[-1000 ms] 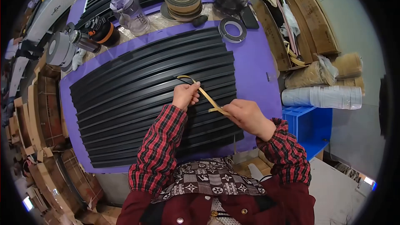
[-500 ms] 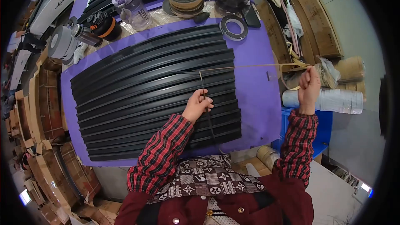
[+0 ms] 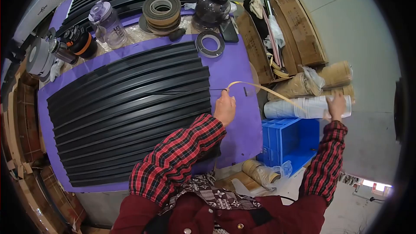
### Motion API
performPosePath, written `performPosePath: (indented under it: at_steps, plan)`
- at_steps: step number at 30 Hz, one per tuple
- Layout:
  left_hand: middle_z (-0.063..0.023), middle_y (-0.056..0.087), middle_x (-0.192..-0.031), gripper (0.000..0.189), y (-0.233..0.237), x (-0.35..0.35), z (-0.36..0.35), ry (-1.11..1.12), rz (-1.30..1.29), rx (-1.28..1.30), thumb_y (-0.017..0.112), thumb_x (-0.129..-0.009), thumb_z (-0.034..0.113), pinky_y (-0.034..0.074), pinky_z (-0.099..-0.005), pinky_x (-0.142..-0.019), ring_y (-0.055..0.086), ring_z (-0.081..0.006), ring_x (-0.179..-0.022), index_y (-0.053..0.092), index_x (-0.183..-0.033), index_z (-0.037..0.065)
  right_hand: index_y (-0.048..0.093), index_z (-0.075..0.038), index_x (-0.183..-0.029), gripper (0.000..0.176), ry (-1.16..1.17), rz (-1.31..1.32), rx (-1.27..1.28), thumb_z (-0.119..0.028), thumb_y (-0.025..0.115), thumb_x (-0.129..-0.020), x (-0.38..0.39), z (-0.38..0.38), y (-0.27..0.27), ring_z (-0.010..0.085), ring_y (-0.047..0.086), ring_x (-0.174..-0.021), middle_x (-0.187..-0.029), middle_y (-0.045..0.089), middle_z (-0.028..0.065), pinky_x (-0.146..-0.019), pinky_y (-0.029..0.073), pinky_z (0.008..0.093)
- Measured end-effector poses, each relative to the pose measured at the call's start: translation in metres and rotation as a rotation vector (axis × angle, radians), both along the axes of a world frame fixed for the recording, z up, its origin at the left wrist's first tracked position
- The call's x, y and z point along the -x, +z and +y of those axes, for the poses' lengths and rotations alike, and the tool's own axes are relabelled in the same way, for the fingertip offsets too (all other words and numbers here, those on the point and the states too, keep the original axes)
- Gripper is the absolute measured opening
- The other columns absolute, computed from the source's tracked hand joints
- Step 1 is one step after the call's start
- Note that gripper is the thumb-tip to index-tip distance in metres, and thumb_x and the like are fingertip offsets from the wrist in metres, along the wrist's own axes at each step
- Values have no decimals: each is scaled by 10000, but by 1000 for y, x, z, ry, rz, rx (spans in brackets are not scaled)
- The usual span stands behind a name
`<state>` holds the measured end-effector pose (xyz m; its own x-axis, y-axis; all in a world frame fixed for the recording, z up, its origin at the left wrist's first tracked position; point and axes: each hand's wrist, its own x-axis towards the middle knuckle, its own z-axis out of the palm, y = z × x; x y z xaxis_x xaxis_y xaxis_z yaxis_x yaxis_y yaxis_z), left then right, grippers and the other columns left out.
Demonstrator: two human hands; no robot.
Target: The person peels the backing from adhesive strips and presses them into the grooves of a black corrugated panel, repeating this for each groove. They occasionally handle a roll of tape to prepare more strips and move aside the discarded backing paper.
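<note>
In the head view, my left hand (image 3: 225,107) just right of centre pinches a tan strip (image 3: 271,91) and a black strip (image 3: 173,92) running left over black slats (image 3: 130,115), while at far right my blurred right hand (image 3: 336,106), its grip impossible to tell, is by the white roll (image 3: 279,109).

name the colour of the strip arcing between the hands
Yellowish tan; the strip shows best in the head view.

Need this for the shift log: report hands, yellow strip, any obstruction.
Left hand seemingly pinching yellow strip at its left end. Right hand out by white-wrapped roll, blurred, grip unclear. Yellow strip arching past purple tabletop; nothing visibly blocking it.
</note>
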<state>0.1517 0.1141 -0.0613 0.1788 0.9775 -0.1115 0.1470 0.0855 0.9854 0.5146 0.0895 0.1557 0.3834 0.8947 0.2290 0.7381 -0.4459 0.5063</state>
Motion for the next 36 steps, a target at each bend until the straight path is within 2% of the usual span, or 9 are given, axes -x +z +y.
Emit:
performPosePath:
  at_steps: [2, 4, 5, 6, 8, 10, 11, 18, 36]
  plan:
    - [-122, 547, -660, 314, -3, -7, 7, 22, 83, 48, 409, -804, 65, 460, -294, -525, 569, -221, -566, 350, -1087, -60, 509, -24, -1017, 377, 736, 351, -214, -129, 602, -667, 110, 58, -36, 304, 489, -941, -1001, 525, 149, -810, 381, 387]
    - [-274, 535, -767, 349, 12, -4, 16, -34, 9, 222, 413, -792, 99, 410, -462, -673, 516, -423, -778, 324, -1094, -52, 519, -21, -976, 349, 1016, 857, -61, -74, 601, -641, 252, 78, -63, 323, 506, -894, -972, 535, 148, -792, 394, 370]
    - [-266, 537, -799, 373, 1, -5, 15, 48, 114, -218, 424, -789, 114, 407, -455, -696, 509, -423, -802, 318, -1108, -45, 525, -24, -958, 312, 1161, 837, 41, -67, 588, -655, 296, 83, -81, 312, 503, -896, -939, 548, 130, -779, 397, 374]
    - [-258, 539, -832, 397, -18, -9, 12, 109, 216, -660, 436, -785, 130, 404, -449, -719, 502, -422, -826, 311, -1123, -38, 522, -14, -963, 287, 1099, 817, 215, -70, 570, -686, 316, 86, -106, 277, 522, -843, -899, 554, 122, -735, 407, 340]
    - [-236, 542, -858, 415, -36, -4, 13, 84, 208, -616, 465, -775, 168, 405, -426, -737, 498, -402, -863, 332, -1116, -27, 519, -4, -969, 264, 1037, 793, 399, -74, 551, -716, 331, 95, -137, 242, 542, -791, -858, 561, 114, -690, 418, 307]
    - [-237, 538, -871, 381, -11, 37, 14, -528, 140, -54, 479, -776, 197, 405, -427, -727, 507, -387, -854, 385, -1069, -29, 538, 8, -911, 183, 583, 1400, 705, -68, 540, -745, 324, 105, -152, 166, 534, -622, -700, 556, 94, -579, 423, 272]
    - [-229, 536, -850, 326, 19, 61, 16, -514, 272, 155, 478, -783, 214, 399, -437, -713, 514, -380, -818, 445, -994, -32, 545, 14, -874, 133, 588, 1541, 460, -58, 534, -763, 320, 100, -164, 109, 489, -542, -598, 525, 75, -521, 411, 238]
    - [-55, 506, -763, 107, -40, 244, 40, 299, 813, -492, 598, -698, 121, 361, -338, -681, 459, -233, -768, 586, -797, 84, 557, 3, -813, 116, 391, 1590, 111, -71, 579, -725, 310, 104, -233, 144, 521, -537, -616, 557, 83, -520, 414, 258]
    - [1, 522, -733, 87, -53, 279, 48, 151, 620, -183, 638, -682, 174, 274, -333, -785, 449, -180, -813, 614, -724, 101, 563, -2, -705, 83, 227, 1445, 93, -72, 606, -717, 311, 119, -257, 45, 450, -509, -561, 525, -3, -472, 375, 196]
